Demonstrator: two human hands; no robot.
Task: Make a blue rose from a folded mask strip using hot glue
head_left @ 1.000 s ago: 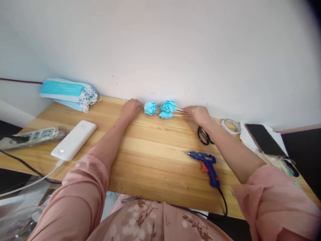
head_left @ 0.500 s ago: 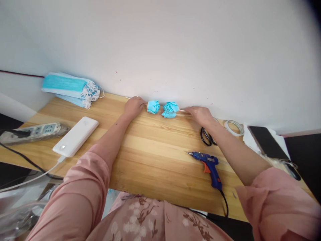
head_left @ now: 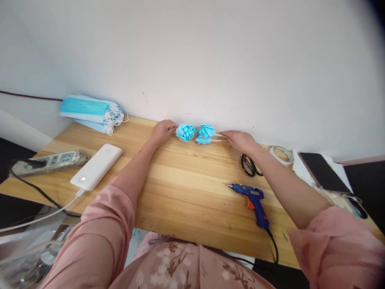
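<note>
Close to the wall, my left hand (head_left: 164, 130) pinches a blue artificial flower (head_left: 185, 132) just behind its bloom; its stem is mostly hidden by the hand. Across from it, my right hand (head_left: 240, 140) has its fingers closed on the pale stems of two more blue artificial flowers (head_left: 205, 133), one bloom above the other. These blooms point left, toward the single one, with a narrow gap between. Black-handled scissors (head_left: 251, 165) lie partly under my right forearm. A blue glue gun (head_left: 251, 199) with an orange trigger rests nearer to me.
At the left are a stack of blue face masks (head_left: 87, 110), a power strip (head_left: 54, 161) and a white power bank (head_left: 96, 166) with its cable. A tape roll (head_left: 281, 155) and a dark phone (head_left: 324, 171) lie at the right. The wall borders the wooden table (head_left: 180, 192).
The single flower in my left hand has turned so its bloom faces me more. My right hand keeps its hold on the other two. The whole view has shifted slightly.
</note>
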